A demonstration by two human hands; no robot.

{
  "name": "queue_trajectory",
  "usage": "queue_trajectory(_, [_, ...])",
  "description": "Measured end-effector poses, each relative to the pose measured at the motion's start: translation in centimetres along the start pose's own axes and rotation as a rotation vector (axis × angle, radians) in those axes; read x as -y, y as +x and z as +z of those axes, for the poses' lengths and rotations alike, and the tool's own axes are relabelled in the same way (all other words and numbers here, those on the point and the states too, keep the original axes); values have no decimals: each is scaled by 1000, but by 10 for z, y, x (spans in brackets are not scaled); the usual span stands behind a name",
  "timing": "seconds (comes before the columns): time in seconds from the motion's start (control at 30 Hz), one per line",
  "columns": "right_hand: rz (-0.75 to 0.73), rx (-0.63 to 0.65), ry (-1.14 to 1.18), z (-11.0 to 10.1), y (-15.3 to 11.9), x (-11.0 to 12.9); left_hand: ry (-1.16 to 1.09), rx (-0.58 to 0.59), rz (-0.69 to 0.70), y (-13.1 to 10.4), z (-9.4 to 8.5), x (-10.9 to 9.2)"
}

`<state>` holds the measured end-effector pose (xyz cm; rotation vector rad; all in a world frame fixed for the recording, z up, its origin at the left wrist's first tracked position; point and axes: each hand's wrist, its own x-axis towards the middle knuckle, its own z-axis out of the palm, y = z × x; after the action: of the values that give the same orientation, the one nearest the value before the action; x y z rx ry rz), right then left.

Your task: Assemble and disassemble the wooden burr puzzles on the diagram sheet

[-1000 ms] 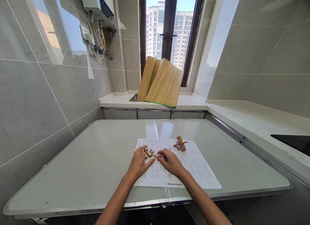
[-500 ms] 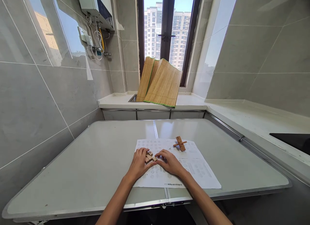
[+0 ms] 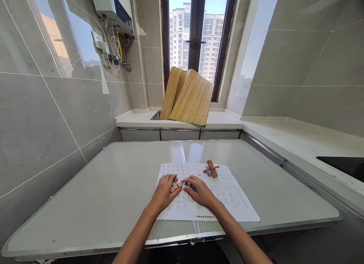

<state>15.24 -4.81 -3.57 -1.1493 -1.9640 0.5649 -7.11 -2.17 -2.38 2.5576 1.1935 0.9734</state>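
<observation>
Several small pale wooden blocks sit close together on a printed white sheet. My left hand is wrapped round their left side, its thumb in front and its fingertips behind. Part of the blocks is hidden by this hand. Just to the right, my right hand rests on the paper with curved fingers, thumb and index apart and nothing between them. A narrow gap separates its fingertips from the blocks. Farther back on the sheet lies a brown wooden piece with a thin stick across it.
Under the paper is a pale folding table with a metal seam down its middle. Behind it, a folded bamboo mat leans against the window. A white counter runs along the right, with a dark panel on it.
The block nearest my right hand has moved left against the others. My left thumb has drawn in towards them, and my right fingertips no longer touch the blocks.
</observation>
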Motion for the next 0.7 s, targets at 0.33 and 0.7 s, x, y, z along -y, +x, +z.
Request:
queue_trajectory(0.33, [15, -8, -11, -1, 0, 1, 300, -281, -217, 2, 1, 12])
queue_trajectory(0.7, [7, -20, -12, 0, 0, 1, 295, -40, -274, 1, -8, -11])
